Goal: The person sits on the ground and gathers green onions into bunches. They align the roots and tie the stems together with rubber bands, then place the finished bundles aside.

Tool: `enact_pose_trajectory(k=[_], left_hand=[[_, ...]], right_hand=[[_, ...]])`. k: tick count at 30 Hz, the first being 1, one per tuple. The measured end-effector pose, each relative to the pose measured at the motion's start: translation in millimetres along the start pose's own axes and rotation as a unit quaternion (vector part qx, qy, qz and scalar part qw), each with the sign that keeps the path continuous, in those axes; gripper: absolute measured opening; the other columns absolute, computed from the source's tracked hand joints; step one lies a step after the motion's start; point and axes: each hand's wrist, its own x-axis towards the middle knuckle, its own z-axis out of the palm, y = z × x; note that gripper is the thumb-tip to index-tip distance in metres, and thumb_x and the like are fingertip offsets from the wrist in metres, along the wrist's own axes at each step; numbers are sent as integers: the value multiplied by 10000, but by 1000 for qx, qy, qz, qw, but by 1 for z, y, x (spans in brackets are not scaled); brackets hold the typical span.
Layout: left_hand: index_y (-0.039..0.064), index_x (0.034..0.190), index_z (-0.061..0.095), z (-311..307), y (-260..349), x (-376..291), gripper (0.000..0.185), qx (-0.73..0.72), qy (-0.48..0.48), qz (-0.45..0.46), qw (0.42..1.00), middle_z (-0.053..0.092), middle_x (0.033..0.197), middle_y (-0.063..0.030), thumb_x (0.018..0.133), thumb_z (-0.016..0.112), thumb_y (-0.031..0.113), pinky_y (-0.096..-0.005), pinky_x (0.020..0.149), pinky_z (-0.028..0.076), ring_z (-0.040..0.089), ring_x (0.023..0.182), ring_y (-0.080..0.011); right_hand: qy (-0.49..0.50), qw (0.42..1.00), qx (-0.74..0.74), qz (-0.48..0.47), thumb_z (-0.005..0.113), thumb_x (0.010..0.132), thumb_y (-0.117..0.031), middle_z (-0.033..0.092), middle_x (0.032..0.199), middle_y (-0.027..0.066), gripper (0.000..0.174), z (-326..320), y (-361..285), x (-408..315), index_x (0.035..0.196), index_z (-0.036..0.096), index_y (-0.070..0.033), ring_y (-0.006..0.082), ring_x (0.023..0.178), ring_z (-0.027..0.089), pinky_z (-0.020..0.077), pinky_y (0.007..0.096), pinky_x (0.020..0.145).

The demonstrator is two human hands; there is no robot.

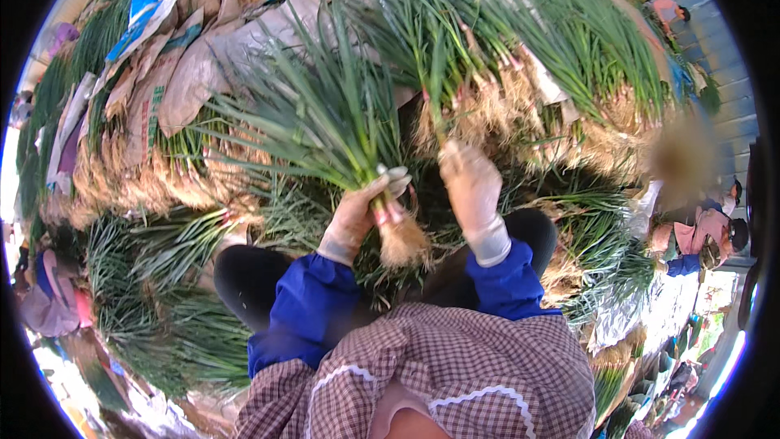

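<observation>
My left hand, in a thin pale glove, is closed around a bunch of green onions. The long leaves fan up and to the left. Below the fist hang the reddish-white stem bases and a tuft of tan roots. To its right, my right hand, gloved too, has its fingers curled around the lower end of a single green onion stalk. That stalk overlaps the heap behind, and its end inside the fingers is hidden. The two hands are apart.
Beyond the hands lies a long heap of green onions, roots facing me, partly covered by woven sacks. Loose leaves litter the ground between my knees. More onions lie left and others right. People sit at both sides.
</observation>
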Motion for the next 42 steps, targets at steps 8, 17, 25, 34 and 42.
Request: enact_pose_trajectory(k=[8,17,25,34,42], left_hand=[[-37,986,658,-6,-3,-16,225,42,7,0,999,689,846,-118,887,611,160,-308,560,556,654,640,-195],[-15,965,627,-33,24,-35,229,23,60,83,994,651,792,-120,883,576,194,-357,571,572,620,568,-228],[0,983,620,-18,-2,-38,217,43,77,25,996,651,774,-98,898,572,194,-314,504,552,629,586,-206],[0,1025,585,-34,33,-54,198,56,40,122,990,587,777,-67,866,639,106,-309,510,555,601,708,-188],[-33,1006,623,-34,37,-62,213,202,89,41,975,698,898,-172,806,660,31,-306,461,550,665,613,-204]], right_hand=[[-83,858,507,12,644,885,-335,666,998,141,315,-13,-23,-29,1059,649,-72,273,889,666,539,327,727],[-370,669,636,-104,564,954,-254,652,728,78,271,-68,17,-37,897,667,-10,144,589,608,463,241,537],[-254,731,621,127,594,937,-323,574,721,-18,272,71,-67,0,935,650,-57,68,650,524,424,218,586],[-555,808,196,-29,673,848,-379,708,944,110,419,30,29,-53,1055,674,-15,184,722,664,531,330,716],[-362,684,552,312,611,908,-348,503,583,-21,319,131,-35,-11,816,653,-46,99,443,397,335,248,436]])
